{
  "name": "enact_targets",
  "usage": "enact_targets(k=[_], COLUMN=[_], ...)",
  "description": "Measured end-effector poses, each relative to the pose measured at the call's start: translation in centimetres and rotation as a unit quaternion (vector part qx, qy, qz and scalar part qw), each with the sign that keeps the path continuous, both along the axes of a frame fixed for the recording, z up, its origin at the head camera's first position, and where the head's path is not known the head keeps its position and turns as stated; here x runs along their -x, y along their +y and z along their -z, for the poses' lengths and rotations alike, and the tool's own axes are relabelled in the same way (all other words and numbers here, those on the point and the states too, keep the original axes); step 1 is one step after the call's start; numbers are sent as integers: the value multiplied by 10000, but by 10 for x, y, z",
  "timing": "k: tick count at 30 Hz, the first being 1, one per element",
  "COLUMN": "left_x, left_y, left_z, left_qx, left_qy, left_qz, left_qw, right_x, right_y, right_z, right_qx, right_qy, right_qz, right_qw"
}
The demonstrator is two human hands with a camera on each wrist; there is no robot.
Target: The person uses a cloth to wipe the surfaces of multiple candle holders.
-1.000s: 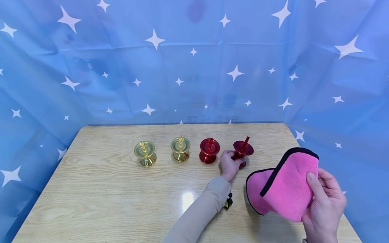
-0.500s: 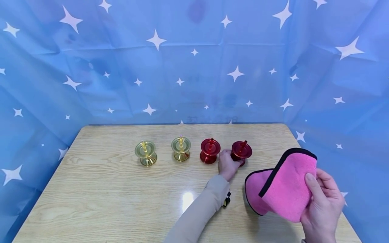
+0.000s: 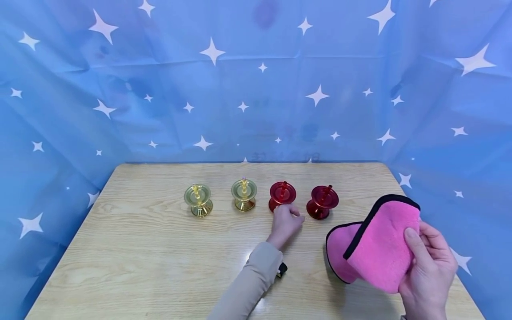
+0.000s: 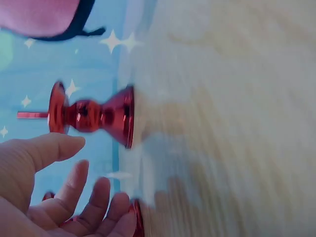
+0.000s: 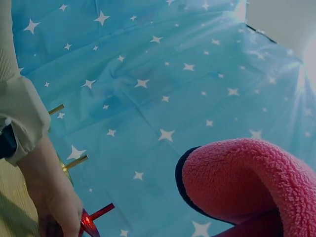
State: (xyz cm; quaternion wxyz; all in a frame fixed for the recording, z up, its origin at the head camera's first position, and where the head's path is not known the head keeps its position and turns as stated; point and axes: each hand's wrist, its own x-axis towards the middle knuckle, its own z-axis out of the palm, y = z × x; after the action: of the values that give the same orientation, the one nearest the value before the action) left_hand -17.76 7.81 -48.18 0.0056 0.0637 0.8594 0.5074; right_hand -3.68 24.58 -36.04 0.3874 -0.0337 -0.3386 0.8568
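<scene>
My left hand point(image 3: 285, 224) is in front of the left red candle holder point(image 3: 276, 191), covering part of its base. In the left wrist view its fingers are loosely bent with nothing between them; whether they touch that holder I cannot tell. The right red candle holder point(image 3: 318, 210) stands upright on the table, apart from the hand, its spike point(image 4: 32, 115) showing in the left wrist view. At the right, my right hand point(image 3: 430, 266) pinches a pink cloth point(image 3: 386, 249) with black edging between thumb and fingers, the cloth hanging folded over.
Two gold candle holders stand upright in the same row, one far left point(image 3: 201, 209) and one left of centre point(image 3: 244, 203). Beneath them is a wood-grain table point(image 3: 160, 262). A blue star-patterned curtain point(image 3: 224, 111) encloses its back and sides.
My left hand has let go of the right red candle holder and moved left toward the other red one. That holder's tilt changed before release. The right hand keeps the cloth almost still.
</scene>
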Motion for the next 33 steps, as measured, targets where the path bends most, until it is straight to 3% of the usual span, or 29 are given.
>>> enact_targets(k=[5,7,11,14,24,33], left_x=[2,2,5,8,24,30], left_y=[-13,-16,-20,-21,-23,-29], left_z=[1,3,9,11,15,19], left_qx=[-71,-185,-800,-1164,-841,-461], left_qy=[-274,-211,0,95,286,423], left_qz=[-501,-800,-1417,-1659,-1517,-1362], left_qw=[9983,9964,9867,9792,9844,9887], right_x=[2,2,3,4,6,8], right_y=[0,0,-2,-3,-7,-9], right_z=[0,0,0,1,2,4], right_qx=[88,147,198,148,-12,-181], right_qy=[-11,-55,-138,-95,-105,-119], right_qz=[-1,17,21,-28,-143,-170], right_qw=[10000,9999,9997,9998,9998,9996])
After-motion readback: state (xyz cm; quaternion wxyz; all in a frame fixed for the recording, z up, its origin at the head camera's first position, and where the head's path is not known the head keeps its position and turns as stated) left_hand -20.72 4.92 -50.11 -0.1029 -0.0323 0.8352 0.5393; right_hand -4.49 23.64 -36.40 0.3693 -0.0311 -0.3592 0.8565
